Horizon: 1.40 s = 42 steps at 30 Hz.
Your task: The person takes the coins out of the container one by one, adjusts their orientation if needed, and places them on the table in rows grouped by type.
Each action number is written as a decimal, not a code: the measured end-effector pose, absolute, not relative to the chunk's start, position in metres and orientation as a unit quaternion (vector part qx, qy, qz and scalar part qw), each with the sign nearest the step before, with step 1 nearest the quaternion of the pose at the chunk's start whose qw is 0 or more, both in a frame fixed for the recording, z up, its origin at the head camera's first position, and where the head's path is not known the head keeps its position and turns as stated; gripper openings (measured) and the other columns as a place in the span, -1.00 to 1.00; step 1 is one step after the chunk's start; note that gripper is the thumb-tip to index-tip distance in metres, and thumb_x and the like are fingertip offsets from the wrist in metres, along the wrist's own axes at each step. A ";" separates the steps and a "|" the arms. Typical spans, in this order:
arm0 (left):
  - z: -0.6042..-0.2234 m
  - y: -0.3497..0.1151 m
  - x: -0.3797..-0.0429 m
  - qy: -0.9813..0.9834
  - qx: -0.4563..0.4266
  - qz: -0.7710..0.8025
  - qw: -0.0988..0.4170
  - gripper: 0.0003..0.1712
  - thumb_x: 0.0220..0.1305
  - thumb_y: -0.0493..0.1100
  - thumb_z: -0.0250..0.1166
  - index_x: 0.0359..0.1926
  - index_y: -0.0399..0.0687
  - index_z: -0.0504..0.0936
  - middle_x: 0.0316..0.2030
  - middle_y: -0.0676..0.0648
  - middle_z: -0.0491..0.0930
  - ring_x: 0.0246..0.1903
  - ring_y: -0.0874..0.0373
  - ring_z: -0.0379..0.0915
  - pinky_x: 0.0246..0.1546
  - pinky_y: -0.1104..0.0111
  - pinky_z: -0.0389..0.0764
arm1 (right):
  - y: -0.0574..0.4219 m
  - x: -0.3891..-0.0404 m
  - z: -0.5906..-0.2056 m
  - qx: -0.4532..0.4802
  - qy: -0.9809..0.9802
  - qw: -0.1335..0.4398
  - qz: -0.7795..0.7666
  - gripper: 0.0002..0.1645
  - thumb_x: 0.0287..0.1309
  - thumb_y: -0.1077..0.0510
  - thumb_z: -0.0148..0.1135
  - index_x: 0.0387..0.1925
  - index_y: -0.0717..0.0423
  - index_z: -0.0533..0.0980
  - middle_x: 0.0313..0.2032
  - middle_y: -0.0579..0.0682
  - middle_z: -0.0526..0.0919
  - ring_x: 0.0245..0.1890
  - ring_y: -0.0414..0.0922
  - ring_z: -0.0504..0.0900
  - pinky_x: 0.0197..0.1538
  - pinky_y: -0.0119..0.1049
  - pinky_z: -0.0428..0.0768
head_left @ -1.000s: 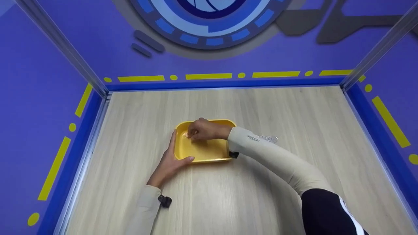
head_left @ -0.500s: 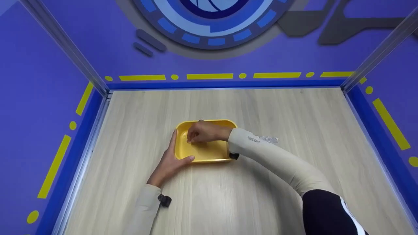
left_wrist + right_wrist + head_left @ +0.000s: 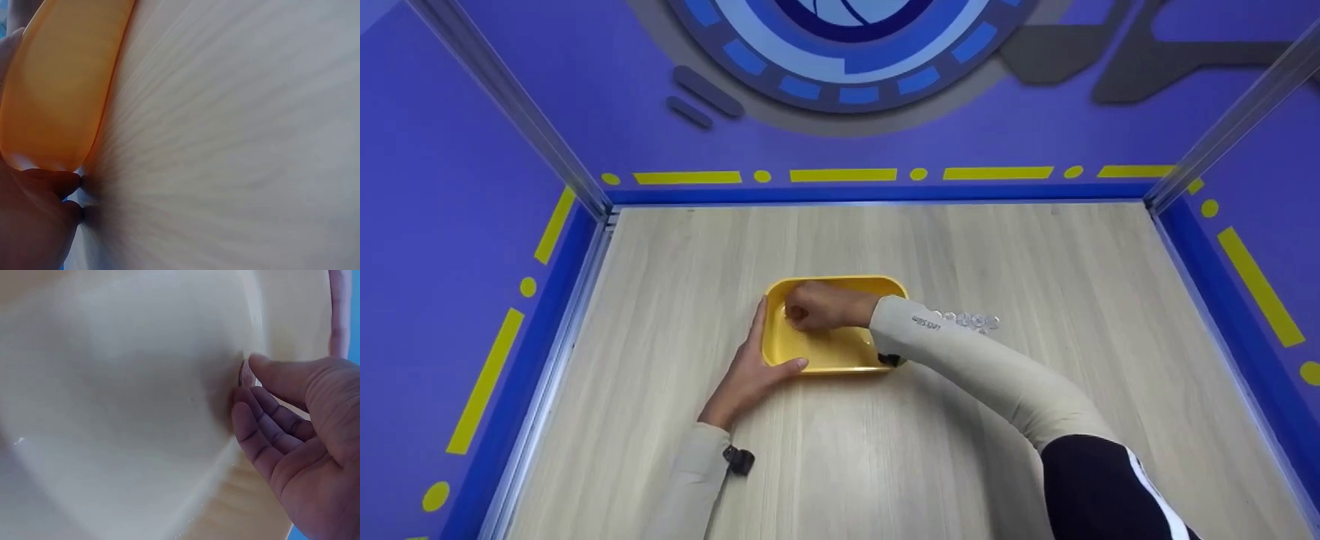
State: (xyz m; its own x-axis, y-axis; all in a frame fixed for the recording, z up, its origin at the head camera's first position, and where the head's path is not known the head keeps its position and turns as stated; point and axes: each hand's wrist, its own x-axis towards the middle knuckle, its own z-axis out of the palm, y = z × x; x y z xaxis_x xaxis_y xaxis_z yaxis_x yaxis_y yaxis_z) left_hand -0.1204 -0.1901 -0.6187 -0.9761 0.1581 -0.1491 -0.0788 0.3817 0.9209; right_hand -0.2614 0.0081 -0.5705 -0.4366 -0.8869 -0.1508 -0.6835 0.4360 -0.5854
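Note:
A yellow rectangular basin [image 3: 832,356] stands mid-table. My left hand [image 3: 750,367] holds its near left corner, thumb over the front rim and fingers along the outer left wall; in the left wrist view, curled fingertips [image 3: 67,183] touch the basin's outside. Inside the basin, my right hand [image 3: 814,306] is low at the left end with fingers bent. In the right wrist view, a small pinkish oval [image 3: 246,374] shows at the thumb tip; whether it is a fingertip or a held piece cannot be told. A tiny glint [image 3: 19,440] lies on the basin floor.
Several small clear round pieces [image 3: 976,321] lie on the wooden table [image 3: 840,465] right of the basin, partly behind the right sleeve [image 3: 960,345]. Blue panels [image 3: 840,150] with yellow marks border the table at the back and sides.
My right hand has shifted slightly within the basin, moving a little to the left in the last half second. More clear pieces show past the right sleeve. My left hand keeps its place.

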 end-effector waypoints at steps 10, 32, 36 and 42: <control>-0.618 -0.186 -0.120 0.823 0.026 0.558 0.104 0.48 0.27 0.15 0.65 0.83 0.35 -0.30 0.70 -0.04 0.14 0.41 0.01 0.42 0.45 0.01 0.37 | 0.007 -0.256 -0.573 -0.474 0.832 0.220 -0.188 -0.91 0.48 0.35 0.31 -0.17 0.24 0.71 -0.44 -0.05 0.55 -0.45 -0.16 0.46 -0.33 -0.34 0.42; -0.620 -0.186 -0.120 0.829 0.021 0.548 0.106 0.50 0.25 0.23 0.64 0.83 0.34 -0.30 0.67 -0.11 0.23 0.33 0.00 0.47 0.44 0.00 0.36 | 0.049 -0.250 -0.553 -0.419 0.831 0.258 -0.258 -0.92 0.45 0.28 0.40 -0.12 0.21 0.65 -0.31 -0.05 0.63 -0.31 -0.15 0.52 0.21 -0.02 0.56; -0.619 -0.188 -0.121 0.829 0.021 0.548 0.106 0.50 0.24 0.23 0.64 0.82 0.39 -0.30 0.65 -0.11 0.27 0.31 0.00 0.47 0.44 0.01 0.37 | 0.062 -0.248 -0.549 -0.417 0.834 0.238 -0.272 -0.93 0.44 0.26 0.42 -0.17 0.16 0.64 -0.30 -0.06 0.66 -0.27 -0.15 0.53 0.46 0.18 0.32; -0.619 -0.190 -0.122 0.831 0.030 0.547 0.099 0.53 0.20 0.27 0.65 0.83 0.34 -0.30 0.64 -0.13 0.28 0.31 -0.02 0.48 0.43 0.01 0.37 | 0.084 -0.242 -0.545 -0.411 0.838 0.216 -0.286 -0.92 0.42 0.30 0.43 -0.20 0.16 0.63 -0.30 -0.04 0.68 -0.32 -0.19 0.54 -0.05 -0.22 0.54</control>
